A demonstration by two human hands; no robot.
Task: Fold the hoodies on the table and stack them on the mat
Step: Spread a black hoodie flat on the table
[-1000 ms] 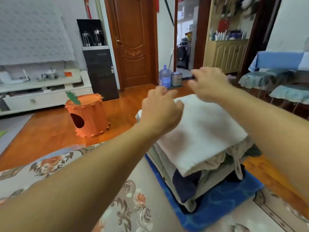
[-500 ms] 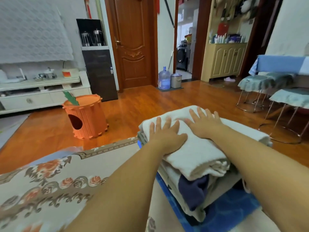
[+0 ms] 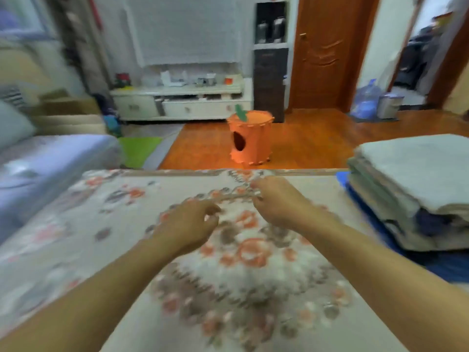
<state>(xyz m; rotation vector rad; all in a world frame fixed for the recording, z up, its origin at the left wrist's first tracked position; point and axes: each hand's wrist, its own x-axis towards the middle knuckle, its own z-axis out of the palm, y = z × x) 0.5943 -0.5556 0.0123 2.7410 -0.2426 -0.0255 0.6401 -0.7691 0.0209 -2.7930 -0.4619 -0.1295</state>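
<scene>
Cream cloth with orange and brown flowers covers the counter [image 3: 76,224], and both hands hover over its middle, holding nothing. The left hand [image 3: 187,224] has its fingers loosely curled and pointing forward and to the right, with the thumb a little apart from them. The right hand [image 3: 276,199] lies just beside it and slightly farther from the camera, with its fingers bent inward toward the left hand. The picture is blurred by motion, so whether the fingertips touch the cloth cannot be told.

At the counter's right edge sits the stack of folded hoodies [image 3: 411,184], well apart from both hands. A pale cream one lies flat on top, with greenish, cream and dark blue layers showing at the side beneath it. The stack rests on a blue mat [image 3: 446,265], whose edge shows below and in front of it.

Beyond the counter, on the wooden floor, stands an orange stool [image 3: 250,138] shaped like a fruit with a green leaf on top. A pale blue sofa [image 3: 50,158] runs along the left side, and a white cabinet [image 3: 182,102] stands against the far wall.
</scene>
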